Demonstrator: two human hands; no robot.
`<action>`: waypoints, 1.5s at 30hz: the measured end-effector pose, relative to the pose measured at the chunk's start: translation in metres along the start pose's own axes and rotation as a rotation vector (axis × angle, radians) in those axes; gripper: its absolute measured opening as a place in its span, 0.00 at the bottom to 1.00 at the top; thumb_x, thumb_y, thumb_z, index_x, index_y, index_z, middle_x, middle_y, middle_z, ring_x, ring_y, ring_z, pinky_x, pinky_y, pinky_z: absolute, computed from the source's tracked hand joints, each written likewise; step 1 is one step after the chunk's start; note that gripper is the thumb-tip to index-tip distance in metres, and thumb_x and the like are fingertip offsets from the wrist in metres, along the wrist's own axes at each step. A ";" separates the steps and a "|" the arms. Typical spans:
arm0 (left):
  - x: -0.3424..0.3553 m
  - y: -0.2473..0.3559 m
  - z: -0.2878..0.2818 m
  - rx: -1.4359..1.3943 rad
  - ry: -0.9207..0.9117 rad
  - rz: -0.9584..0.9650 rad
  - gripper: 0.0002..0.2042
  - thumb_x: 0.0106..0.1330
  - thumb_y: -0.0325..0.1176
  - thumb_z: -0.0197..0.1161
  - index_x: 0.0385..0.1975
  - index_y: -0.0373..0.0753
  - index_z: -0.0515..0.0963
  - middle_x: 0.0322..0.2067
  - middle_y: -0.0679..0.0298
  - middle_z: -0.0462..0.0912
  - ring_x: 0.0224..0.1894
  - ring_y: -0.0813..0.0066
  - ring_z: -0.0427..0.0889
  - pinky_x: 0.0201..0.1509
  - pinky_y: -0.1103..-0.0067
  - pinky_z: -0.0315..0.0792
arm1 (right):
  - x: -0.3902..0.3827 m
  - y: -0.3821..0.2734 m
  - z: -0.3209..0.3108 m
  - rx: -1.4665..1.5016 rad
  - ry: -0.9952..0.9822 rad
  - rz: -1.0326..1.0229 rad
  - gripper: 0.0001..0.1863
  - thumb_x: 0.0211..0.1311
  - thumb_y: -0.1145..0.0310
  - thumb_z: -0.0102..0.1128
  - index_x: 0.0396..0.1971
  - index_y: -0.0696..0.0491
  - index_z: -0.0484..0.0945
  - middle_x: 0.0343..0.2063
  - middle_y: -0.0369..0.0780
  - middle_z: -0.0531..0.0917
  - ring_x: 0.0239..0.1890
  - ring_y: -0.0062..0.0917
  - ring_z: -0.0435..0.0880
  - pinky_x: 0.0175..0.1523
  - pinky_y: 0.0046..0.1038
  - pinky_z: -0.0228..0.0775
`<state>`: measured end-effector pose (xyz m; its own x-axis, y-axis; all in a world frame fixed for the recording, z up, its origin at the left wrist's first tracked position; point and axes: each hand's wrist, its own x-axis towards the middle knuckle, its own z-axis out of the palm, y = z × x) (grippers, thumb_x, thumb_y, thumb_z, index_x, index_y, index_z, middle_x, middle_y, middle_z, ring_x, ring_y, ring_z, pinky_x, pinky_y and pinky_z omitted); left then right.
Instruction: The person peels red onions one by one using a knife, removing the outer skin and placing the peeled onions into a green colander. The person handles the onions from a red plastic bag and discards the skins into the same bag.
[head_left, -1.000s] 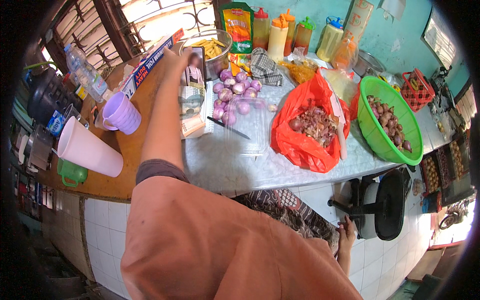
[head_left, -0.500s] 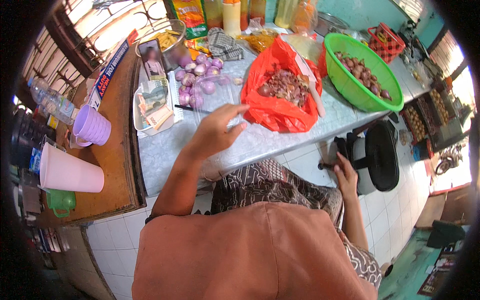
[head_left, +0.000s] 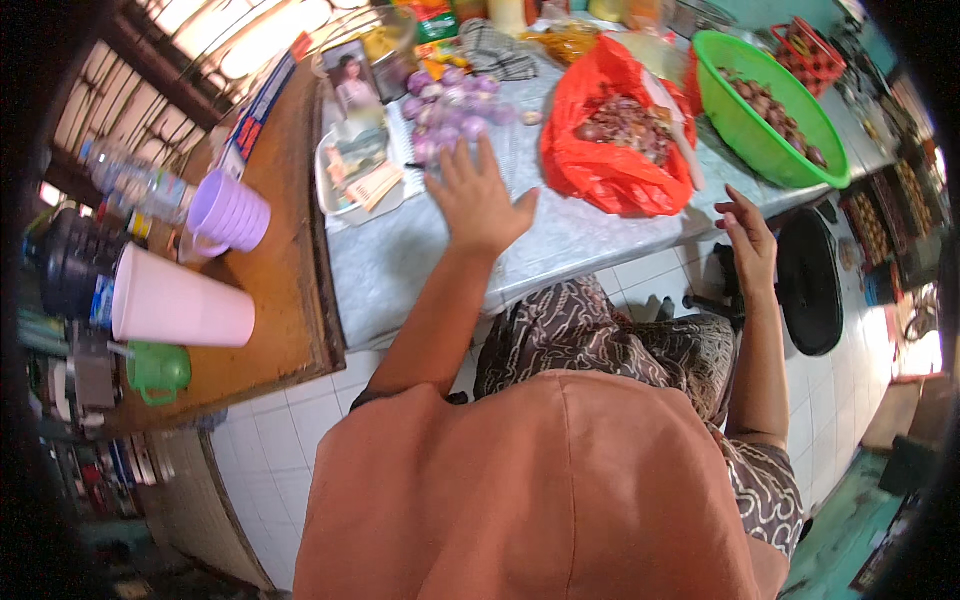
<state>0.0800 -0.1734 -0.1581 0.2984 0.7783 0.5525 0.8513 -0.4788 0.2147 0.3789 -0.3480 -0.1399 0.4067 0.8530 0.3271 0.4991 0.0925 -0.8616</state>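
My left hand [head_left: 480, 205] reaches over the grey table with its fingers spread, holding nothing. Its fingertips are at a heap of peeled purple shallots [head_left: 455, 110], partly covered by a blurred clear plastic box; I cannot tell whether they touch. To its right lies an open red plastic bag [head_left: 572, 178] with shallot skins [head_left: 625, 128] inside. A knife [head_left: 686, 155] with a pale handle rests along the bag's right side. Past the table's front edge hangs my right hand [head_left: 748, 240], fingers slightly bent and apart, nothing in it. Unpeeled shallots [head_left: 775, 112] fill part of a green basket [head_left: 832, 165].
Left of my left hand stand a white tub [head_left: 326, 170] of banknotes [head_left: 375, 185] and a phone [head_left: 350, 80]. A wooden counter [head_left: 285, 260] holds a purple mug [head_left: 230, 212] and a pink cup [head_left: 185, 300]. A black-lidded bin [head_left: 808, 285] stands on the floor at right.
My left hand has spread its fingers and reached farther over the box and shallots. My right hand has risen toward the table edge. The whole view has shifted, so the table sits higher and farther right.
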 end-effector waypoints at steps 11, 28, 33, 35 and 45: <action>0.011 -0.011 0.001 0.088 -0.142 -0.212 0.47 0.42 0.56 0.64 0.62 0.42 0.51 0.62 0.45 0.44 0.64 0.40 0.39 0.60 0.45 0.40 | -0.042 0.044 0.006 0.089 -0.002 0.094 0.19 0.60 0.74 0.49 0.53 0.58 0.67 0.41 0.40 0.77 0.41 0.20 0.75 0.46 0.21 0.66; 0.004 -0.025 0.000 -0.238 0.282 0.043 0.31 0.41 0.37 0.62 0.51 0.39 0.67 0.47 0.49 0.68 0.49 0.52 0.68 0.50 0.61 0.61 | -0.142 0.102 -0.034 0.155 0.272 0.373 0.18 0.60 0.72 0.49 0.51 0.58 0.69 0.39 0.40 0.77 0.39 0.19 0.75 0.45 0.20 0.65; 0.009 -0.024 -0.015 -0.324 0.413 0.136 0.20 0.43 0.21 0.54 0.41 0.38 0.74 0.35 0.56 0.75 0.36 0.56 0.73 0.40 0.68 0.68 | -0.123 0.096 -0.029 0.145 0.251 0.310 0.17 0.61 0.72 0.49 0.51 0.58 0.69 0.41 0.41 0.77 0.41 0.23 0.76 0.43 0.23 0.68; 0.015 -0.026 -0.023 -0.339 0.503 0.187 0.19 0.43 0.21 0.53 0.40 0.37 0.74 0.32 0.56 0.76 0.34 0.56 0.73 0.38 0.68 0.69 | -0.109 0.097 -0.029 0.169 0.190 0.297 0.17 0.61 0.73 0.49 0.51 0.59 0.69 0.42 0.42 0.76 0.42 0.23 0.76 0.43 0.23 0.69; 0.054 -0.123 -0.088 -0.761 0.376 -0.597 0.39 0.51 0.20 0.62 0.62 0.39 0.46 0.45 0.55 0.70 0.39 0.69 0.73 0.32 0.79 0.74 | 0.034 0.026 0.010 0.268 0.146 0.045 0.19 0.59 0.72 0.52 0.49 0.63 0.68 0.39 0.42 0.77 0.40 0.23 0.76 0.46 0.23 0.67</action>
<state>-0.0471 -0.1083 -0.0838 -0.3477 0.8588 0.3763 0.2791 -0.2883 0.9160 0.3977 -0.3110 -0.1547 0.5394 0.7780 0.3221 0.2664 0.2052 -0.9418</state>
